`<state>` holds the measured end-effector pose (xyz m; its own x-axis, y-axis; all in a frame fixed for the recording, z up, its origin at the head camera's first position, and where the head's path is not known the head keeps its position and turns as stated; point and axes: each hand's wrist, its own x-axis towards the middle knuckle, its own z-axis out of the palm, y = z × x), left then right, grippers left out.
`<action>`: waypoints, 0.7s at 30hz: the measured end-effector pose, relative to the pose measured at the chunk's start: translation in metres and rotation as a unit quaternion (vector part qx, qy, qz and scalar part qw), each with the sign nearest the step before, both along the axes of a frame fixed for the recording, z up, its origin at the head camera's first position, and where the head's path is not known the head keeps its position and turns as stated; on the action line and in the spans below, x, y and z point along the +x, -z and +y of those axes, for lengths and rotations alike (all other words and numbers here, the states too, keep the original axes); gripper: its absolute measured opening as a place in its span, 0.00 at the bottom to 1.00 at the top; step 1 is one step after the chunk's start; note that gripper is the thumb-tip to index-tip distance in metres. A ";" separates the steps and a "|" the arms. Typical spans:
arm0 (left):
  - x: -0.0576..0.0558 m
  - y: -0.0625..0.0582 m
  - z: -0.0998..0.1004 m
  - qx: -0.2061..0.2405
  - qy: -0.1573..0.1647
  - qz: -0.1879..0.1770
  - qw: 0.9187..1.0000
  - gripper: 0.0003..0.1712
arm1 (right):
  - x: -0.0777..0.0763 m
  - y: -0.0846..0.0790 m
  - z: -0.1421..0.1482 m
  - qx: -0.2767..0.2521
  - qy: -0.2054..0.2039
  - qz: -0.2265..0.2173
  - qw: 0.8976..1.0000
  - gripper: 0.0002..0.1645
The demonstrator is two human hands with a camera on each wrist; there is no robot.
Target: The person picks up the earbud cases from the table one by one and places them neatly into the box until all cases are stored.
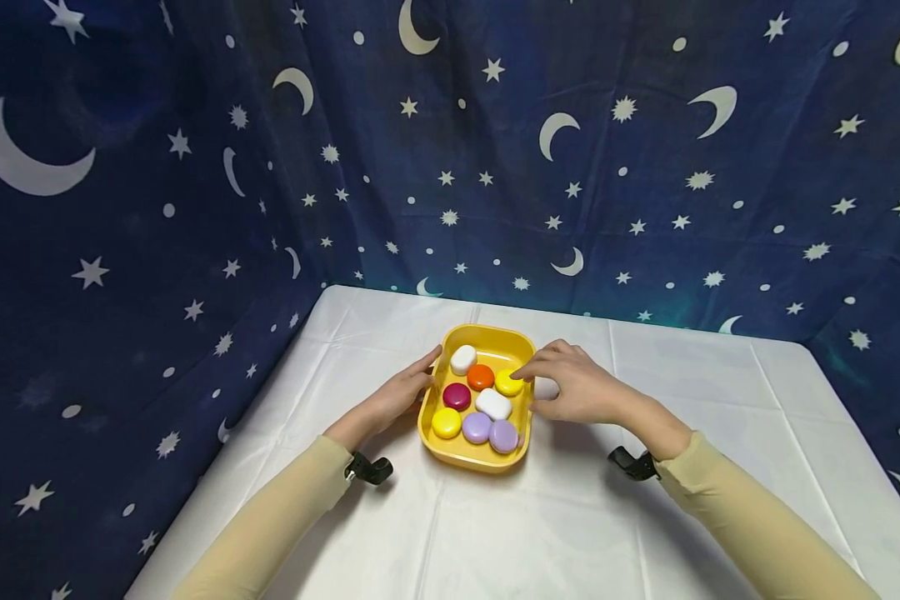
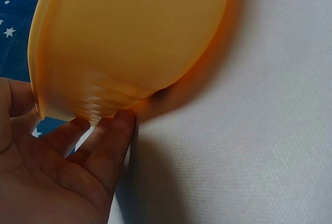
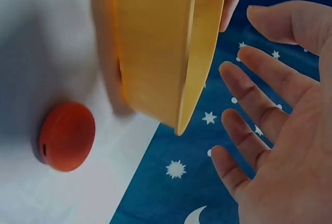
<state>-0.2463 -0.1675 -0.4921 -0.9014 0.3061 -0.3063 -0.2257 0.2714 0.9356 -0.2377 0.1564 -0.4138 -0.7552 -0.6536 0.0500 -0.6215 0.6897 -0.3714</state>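
A yellow tray (image 1: 480,456) holds several smooth pebble-like pieces, among them an orange one (image 1: 481,377), a dark red one (image 1: 457,397), a white one (image 1: 493,405) and a lilac one (image 1: 503,436). Along the tray's left side, my left hand (image 1: 395,398) grips it, with fingertips (image 2: 122,120) against the outer wall and thumb at the rim. My right hand (image 1: 579,387) hovers by the right rim, fingers spread and holding nothing; in the head view its fingertip overlaps a yellow piece (image 1: 507,382). Contact there cannot be told.
In the right wrist view, a red-orange disc (image 3: 67,136) with a small dark slot lies on the white cloth beside the tray. The cloth covers the table (image 1: 570,533). A dark blue curtain (image 1: 495,150) with moons and stars hangs behind and to the left.
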 end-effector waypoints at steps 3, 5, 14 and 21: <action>0.000 0.000 0.000 0.004 0.002 0.002 1.000 0.35 | -0.001 0.000 0.006 -0.007 0.013 -0.002 1.000 0.27; 0.000 0.000 -0.001 0.010 0.003 0.002 1.000 0.36 | -0.002 -0.001 0.011 -0.012 0.028 -0.003 1.000 0.26; 0.001 0.000 -0.001 0.011 0.002 0.000 1.000 0.36 | -0.009 -0.002 0.040 -0.066 0.088 -0.019 0.994 0.26; 0.002 0.001 -0.001 0.013 0.002 0.003 1.000 0.36 | -0.014 0.009 0.060 -0.077 0.109 -0.014 0.991 0.29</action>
<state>-0.2447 -0.1681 -0.4934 -0.9020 0.3169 -0.2933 -0.2198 0.2476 0.9436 -0.2522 0.2166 -0.4230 -0.8805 -0.4604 0.1130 -0.4511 0.7404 -0.4984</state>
